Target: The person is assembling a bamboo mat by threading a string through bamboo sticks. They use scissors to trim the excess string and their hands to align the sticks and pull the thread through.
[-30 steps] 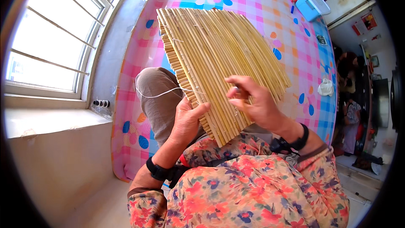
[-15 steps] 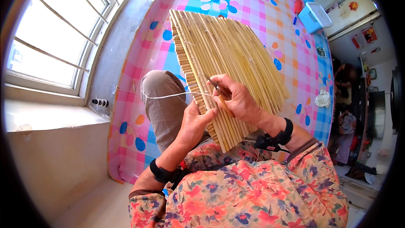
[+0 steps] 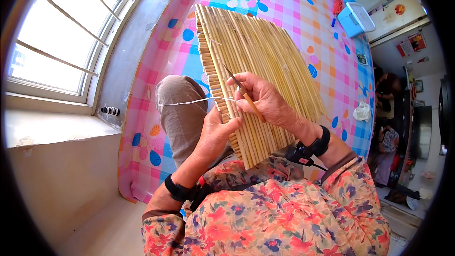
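A stiff mat of straw-coloured stalks (image 3: pixel 258 47), laid side by side, rests tilted across my lap. My left hand (image 3: pixel 213 135) grips its left edge near the lower end, thumb on top and the other fingers mostly hidden underneath. In my right hand (image 3: pixel 266 99), just above the mat, is an awl (image 3: pixel 253 106) with a wooden handle and a dark pointed metal end, which points up and left. A thin white cord (image 3: pixel 189 102) runs from my right fingertips over the mat's edge toward my raised knee. Whether those fingertips pinch the cord is hard to see.
My knee (image 3: pixel 177 97) in grey-brown trousers stands left of the mat. Colourful checked sheeting (image 3: pixel 159 128) covers the floor. A barred window (image 3: pixel 57 42) is on the left. A blue bin (image 3: pixel 350 21) and a white bag (image 3: pixel 362 112) lie to the right; people (image 3: pixel 389 87) are beyond.
The awl has swung in my right hand, its point and handle now showing more plainly. The mat has shifted slightly. The cord hangs a little higher. My left hand keeps its grip.
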Action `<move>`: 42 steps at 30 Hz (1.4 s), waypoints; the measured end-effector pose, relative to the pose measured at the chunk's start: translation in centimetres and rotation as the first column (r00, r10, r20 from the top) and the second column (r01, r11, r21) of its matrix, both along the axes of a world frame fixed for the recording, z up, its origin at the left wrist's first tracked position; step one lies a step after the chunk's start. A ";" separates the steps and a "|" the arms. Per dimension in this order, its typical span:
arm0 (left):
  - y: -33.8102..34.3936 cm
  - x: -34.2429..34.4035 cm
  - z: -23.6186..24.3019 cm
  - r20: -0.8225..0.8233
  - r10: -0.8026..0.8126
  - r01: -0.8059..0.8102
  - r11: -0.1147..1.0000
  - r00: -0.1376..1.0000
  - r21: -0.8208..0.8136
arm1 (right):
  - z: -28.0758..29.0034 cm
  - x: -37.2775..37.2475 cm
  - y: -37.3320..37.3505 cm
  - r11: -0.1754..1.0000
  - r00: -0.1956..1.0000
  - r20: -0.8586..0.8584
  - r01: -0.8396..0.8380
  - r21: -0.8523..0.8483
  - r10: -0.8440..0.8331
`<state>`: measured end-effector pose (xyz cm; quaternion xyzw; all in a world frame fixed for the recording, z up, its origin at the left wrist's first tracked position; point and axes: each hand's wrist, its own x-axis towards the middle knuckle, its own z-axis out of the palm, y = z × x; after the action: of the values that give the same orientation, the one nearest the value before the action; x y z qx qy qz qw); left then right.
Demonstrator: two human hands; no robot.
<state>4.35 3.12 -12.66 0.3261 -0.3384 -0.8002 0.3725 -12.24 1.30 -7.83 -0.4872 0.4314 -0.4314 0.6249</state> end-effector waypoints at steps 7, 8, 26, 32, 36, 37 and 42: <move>0.0 -0.2 -0.2 -0.027 0.002 -0.003 0.999 1.000 -0.037 | 0.5 0.2 0.2 0.997 1.000 -0.011 0.030 0.077 -0.029; 0.0 -0.2 -0.2 -0.020 0.000 -0.001 0.999 1.000 -0.040 | 0.3 0.0 0.3 0.997 0.999 -0.011 0.040 0.073 -0.039; -1.7 -0.3 7.5 0.180 0.038 0.018 0.954 0.983 -0.298 | 6.0 -3.3 0.9 0.980 0.941 0.273 0.187 0.072 -0.200; -1.5 -0.6 13.9 0.344 0.204 0.130 0.662 0.917 -0.738 | 9.4 -5.6 2.1 0.899 0.787 0.486 0.438 -0.006 -0.380; -1.4 -1.9 15.7 0.216 0.336 0.164 0.178 0.916 -0.970 | 12.1 -5.4 2.9 0.837 0.758 0.534 0.524 -0.157 -0.375; -1.5 -2.3 15.7 0.175 0.313 0.172 0.038 0.934 -0.984 | 12.6 -5.1 3.2 0.827 0.756 0.543 0.532 -0.183 -0.366; -0.5 -2.9 14.9 0.266 0.379 0.387 -0.290 0.886 -0.876 | 12.0 -4.8 5.7 0.822 0.747 0.538 0.546 -0.162 -0.390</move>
<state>1.50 2.61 2.25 0.0684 -0.9174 -0.0890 0.3818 -17.08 6.98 4.18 -0.3298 0.2983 -0.7449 0.4974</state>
